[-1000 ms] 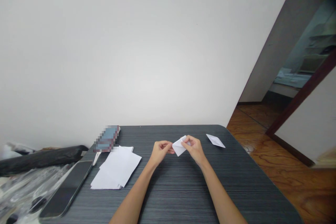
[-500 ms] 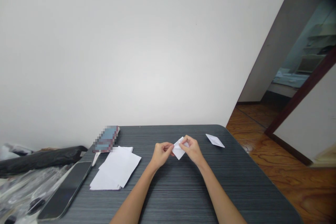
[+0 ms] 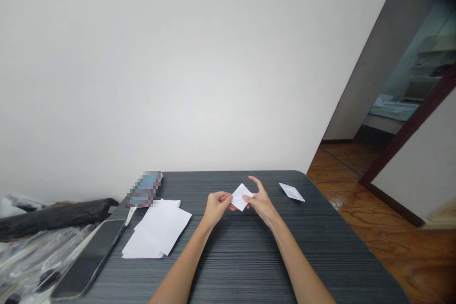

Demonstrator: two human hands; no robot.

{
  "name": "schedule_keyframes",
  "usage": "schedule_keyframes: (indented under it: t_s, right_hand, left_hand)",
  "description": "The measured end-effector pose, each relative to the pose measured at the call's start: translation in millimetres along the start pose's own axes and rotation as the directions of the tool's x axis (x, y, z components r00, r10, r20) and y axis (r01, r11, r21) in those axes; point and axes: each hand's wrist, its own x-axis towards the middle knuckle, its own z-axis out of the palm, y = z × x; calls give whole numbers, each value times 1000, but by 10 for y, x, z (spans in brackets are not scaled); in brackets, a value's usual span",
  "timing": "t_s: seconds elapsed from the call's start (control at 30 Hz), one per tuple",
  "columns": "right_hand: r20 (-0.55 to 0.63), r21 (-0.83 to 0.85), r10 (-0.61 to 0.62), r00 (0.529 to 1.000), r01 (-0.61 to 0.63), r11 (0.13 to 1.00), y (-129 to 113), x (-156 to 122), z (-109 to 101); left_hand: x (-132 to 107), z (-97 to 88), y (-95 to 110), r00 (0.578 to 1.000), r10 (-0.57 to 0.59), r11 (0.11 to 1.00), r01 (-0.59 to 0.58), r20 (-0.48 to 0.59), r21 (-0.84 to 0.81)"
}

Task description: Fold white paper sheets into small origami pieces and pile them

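Note:
A small square of folded white paper (image 3: 242,196) is held in the air above the dark table, turned so that it looks like a diamond. My left hand (image 3: 216,206) pinches its left corner between thumb and fingers. On the opposite side, my right hand (image 3: 261,203) grips the right corner, thumb on top, while its index finger is raised away from the paper. Another folded white paper (image 3: 292,192) lies on the table to the right of my right hand. The fingers beneath the held paper are partly hidden.
Loose white sheets (image 3: 162,229) are stacked on the left of the dark table (image 3: 235,266). Behind them lies a blurred-out item (image 3: 145,190); a black phone (image 3: 89,259) rests at the left edge. Plastic-wrapped things (image 3: 39,251) sit beyond that edge. A white wall (image 3: 213,66) rises behind.
The folded paper now lies flatter and shows a whole diamond face, its top flap no longer standing out. My right index finger has lifted off it and stretched upward.

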Motion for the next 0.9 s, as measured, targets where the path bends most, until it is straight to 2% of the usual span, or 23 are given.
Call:
schedule_keyframes:
  t_s: [0.07, 0.13, 0.2, 0.27, 0.37, 0.43, 0.53, 0.6, 0.63, 0.7, 0.8, 0.9]
  right_hand:
    - [23, 10, 4, 1000, -4, 1000, -16, -10, -25]
    - [37, 12, 14, 999, -15, 1000, -23, -19, -45]
    - [59, 10, 34, 998, -35, 999, -22, -22, -52]
    - [91, -6, 62, 994, -62, 998, -18, -24, -46]
    - [180, -117, 103, 978, -83, 990, -30, -35, -31]
    - [223, -276, 98, 970, -33, 960, -58, -50, -33]
    - [200, -508, -46, 979, 144, 850, -114, -76, -49]
    - [228, -578, -129, 965, 241, 780, -138, -89, -52]
    - [259, -592, -132, 957, 265, 761, -141, -95, -50]
    - [301, -606, -94, 949, 267, 750, -133, -104, -40]
    - [276, -611, -60, 959, 224, 759, -108, -113, -28]
    - [275, -581, -47, 960, 205, 788, -113, -120, -26]
  left_hand:
    - [-20, -31, 33, 998, 25, 998, -29, 65, 56]
    - [-63, -72, 77, 979, 133, 965, -164, 157, 204]
    - [-111, -113, 115, 927, 260, 837, -356, 271, 416]
    - [-141, -144, 131, 881, 310, 659, -469, 356, 588]
    - [-135, -173, 113, 870, 315, 472, -490, 378, 733]
    - [-111, -184, 94, 877, 320, 434, -471, 358, 768]
    - [-87, -185, 87, 899, 316, 491, -429, 304, 758]
    - [-86, -172, 99, 916, 292, 576, -398, 275, 714]
    - [-88, -162, 107, 923, 278, 619, -383, 265, 685]
    - [-92, -143, 124, 935, 252, 699, -355, 251, 621]
    - [-80, -130, 130, 952, 199, 802, -294, 232, 519]
    - [-38, -136, 95, 972, 94, 914, -170, 215, 368]
